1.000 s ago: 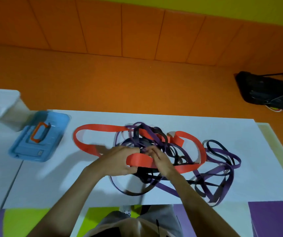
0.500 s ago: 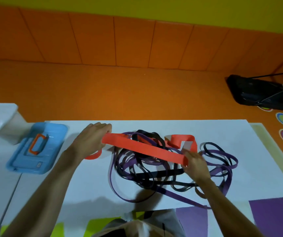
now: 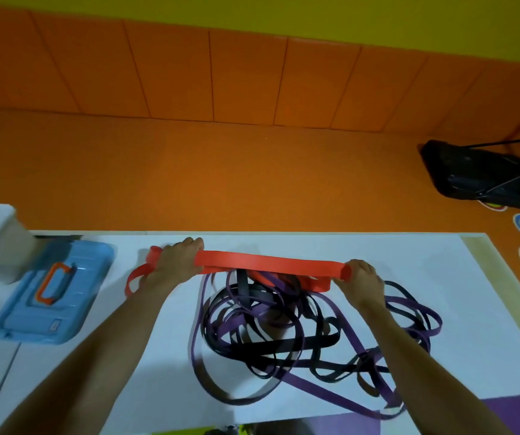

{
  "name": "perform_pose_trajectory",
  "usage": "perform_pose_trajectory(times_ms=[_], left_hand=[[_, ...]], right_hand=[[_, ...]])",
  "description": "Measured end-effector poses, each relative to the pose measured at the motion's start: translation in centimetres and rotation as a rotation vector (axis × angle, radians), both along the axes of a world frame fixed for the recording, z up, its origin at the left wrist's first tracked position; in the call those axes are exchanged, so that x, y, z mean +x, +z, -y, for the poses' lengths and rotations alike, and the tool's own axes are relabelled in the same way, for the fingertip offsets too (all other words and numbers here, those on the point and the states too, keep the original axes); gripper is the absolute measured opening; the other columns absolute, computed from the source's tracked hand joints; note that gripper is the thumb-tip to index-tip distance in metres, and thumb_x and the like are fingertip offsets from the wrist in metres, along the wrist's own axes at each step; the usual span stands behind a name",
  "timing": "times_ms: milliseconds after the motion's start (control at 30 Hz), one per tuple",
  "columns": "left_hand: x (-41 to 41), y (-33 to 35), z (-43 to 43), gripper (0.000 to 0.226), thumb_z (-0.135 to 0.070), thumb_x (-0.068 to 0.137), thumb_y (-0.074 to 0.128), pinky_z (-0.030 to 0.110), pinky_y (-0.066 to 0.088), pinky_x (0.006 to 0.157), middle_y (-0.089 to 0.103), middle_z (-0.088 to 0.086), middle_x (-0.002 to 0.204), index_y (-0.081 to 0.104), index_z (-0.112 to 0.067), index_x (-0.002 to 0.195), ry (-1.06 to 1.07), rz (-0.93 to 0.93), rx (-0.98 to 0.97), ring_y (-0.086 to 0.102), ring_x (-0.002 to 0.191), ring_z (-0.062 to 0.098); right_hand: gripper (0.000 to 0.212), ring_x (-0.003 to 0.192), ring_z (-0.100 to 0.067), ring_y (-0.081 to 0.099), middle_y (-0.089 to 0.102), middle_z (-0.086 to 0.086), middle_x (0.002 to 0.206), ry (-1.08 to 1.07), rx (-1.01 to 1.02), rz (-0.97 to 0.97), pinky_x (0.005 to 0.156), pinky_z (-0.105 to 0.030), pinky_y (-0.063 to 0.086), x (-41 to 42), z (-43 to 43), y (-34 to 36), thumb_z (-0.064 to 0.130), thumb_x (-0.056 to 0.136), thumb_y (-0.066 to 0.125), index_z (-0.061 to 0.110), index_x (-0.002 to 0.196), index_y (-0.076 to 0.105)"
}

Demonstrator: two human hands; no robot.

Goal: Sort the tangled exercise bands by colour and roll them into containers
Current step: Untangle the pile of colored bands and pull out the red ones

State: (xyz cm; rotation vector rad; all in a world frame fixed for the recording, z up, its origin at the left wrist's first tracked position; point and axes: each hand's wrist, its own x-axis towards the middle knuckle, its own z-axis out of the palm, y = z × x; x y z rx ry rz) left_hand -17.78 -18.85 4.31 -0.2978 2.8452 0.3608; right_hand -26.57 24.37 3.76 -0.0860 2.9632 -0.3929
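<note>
Red flat rubber band [image 3: 268, 265] taut, long axis left-right | left hand [image 3: 175, 265], right hand [image 3: 362, 281] each grip one end | blue plastic case [image 3: 51, 293] label unreadable

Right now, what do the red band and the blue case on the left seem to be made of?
The red band: probably rubber or latex, matte; it is flat and thin and folds softly on itself. The blue case: likely moulded hard plastic, slightly glossy; stepped lid with rounded corners and an orange handle.
</note>
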Motion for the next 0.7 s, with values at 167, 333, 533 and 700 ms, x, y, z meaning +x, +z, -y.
perform_pose_trajectory(times_ms=[167, 333, 533, 700], left_hand=[[-2.3, -4.3, 0.9, 0.047, -0.022, 0.088, 0.071, 0.042, 0.05, 0.094, 0.062, -0.003, 0.123, 0.055, -0.027, 0.132, -0.051, 0.087, -0.087, 0.062, 0.116, 0.024], [-2.6, -7.3, 1.9, 0.049, -0.026, 0.088, 0.069, 0.041, 0.038, 0.104, 0.067, -0.005, 0.127, 0.059, -0.029, 0.136, -0.115, 0.158, -0.193, 0.055, 0.121, 0.025], [-2.8, -9.1, 1.6, 0.057, -0.024, 0.08, 0.076, 0.044, 0.041, 0.104, 0.062, -0.004, 0.132, 0.059, -0.029, 0.135, -0.065, 0.231, -0.196, 0.054, 0.122, 0.026], [-2.7, -11.0, 1.5, 0.065, -0.013, 0.066, 0.083, 0.053, 0.044, 0.098, 0.063, 0.005, 0.126, 0.064, -0.022, 0.127, -0.065, 0.215, -0.263, 0.055, 0.116, 0.035]], right_hand=[[0.057, 0.135, -0.027, 0.053, 0.059, 0.0, 0.143, 0.245, 0.005, 0.144, 0.112, -0.053, 0.042, -2.4, 0.9, -2.6, 0.047, 0.088, 0.076, 0.028, 0.138, 0.055], [0.087, 0.154, -0.03, 0.031, 0.013, 0.006, 0.174, 0.55, 0.243, 0.366, 0.12, -0.065, 0.023, -4.7, 1.6, -4.8, 0.043, 0.094, 0.07, 0.043, 0.163, 0.018], [0.059, 0.123, -0.026, 0.064, 0.055, 0.007, 0.146, 0.61, 0.362, 0.23, 0.106, -0.054, 0.039, -7.2, 1.1, -7.6, 0.071, 0.093, 0.033, 0.053, 0.148, 0.044], [0.037, 0.114, -0.027, 0.064, 0.067, -0.003, 0.12, 0.598, 0.414, 0.302, 0.107, -0.048, 0.038, -9.2, 2.1, -6.0, 0.057, 0.096, 0.051, 0.037, 0.124, 0.064]])
